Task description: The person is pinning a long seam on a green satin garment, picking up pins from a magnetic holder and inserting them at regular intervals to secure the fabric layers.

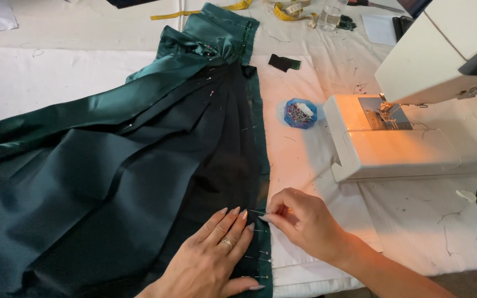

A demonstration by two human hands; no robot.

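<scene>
Right hand pinching pin; left hand flat on green fabric; sewing machine near.

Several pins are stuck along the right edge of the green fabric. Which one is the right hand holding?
The topmost pin, pinched by the right hand just beyond the left hand fingertips. The other pins sit lower along the fabric edge, untouched.

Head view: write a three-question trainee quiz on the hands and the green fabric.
1. True or false: the left hand lies flat on the green fabric.
2. What does the right hand pinch? A) a pin B) scissors C) the tape measure
3. What stands right of the blue pin dish?

Key: 1 true. 2 A, a pin at the fabric's edge. 3 The white sewing machine.
</scene>
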